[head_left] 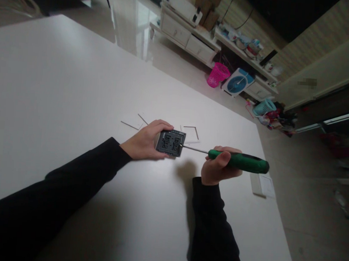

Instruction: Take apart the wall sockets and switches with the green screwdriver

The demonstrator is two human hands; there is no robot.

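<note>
My left hand (146, 140) grips a dark, square switch module (170, 143) by its left side, thumb and fingers along its upper and lower edges. Its face has two moulded sections toward the camera. In my right hand (219, 166) is a screwdriver (239, 161) with a green and black handle, held between thumb and fingers. The thin metal shaft points left, and its tip meets the right part of the module. Behind the module lies a white square frame (196, 134) on the white table (77, 81).
Thin white plates (131, 124) lie just beyond my left hand. A pale box or plate (258, 185) rests near the table's right edge. Past the table, on the floor, are a pink basket (218, 74), a blue and white fan (237, 82) and a light blue basket (264, 107) before low white cabinets (186, 38).
</note>
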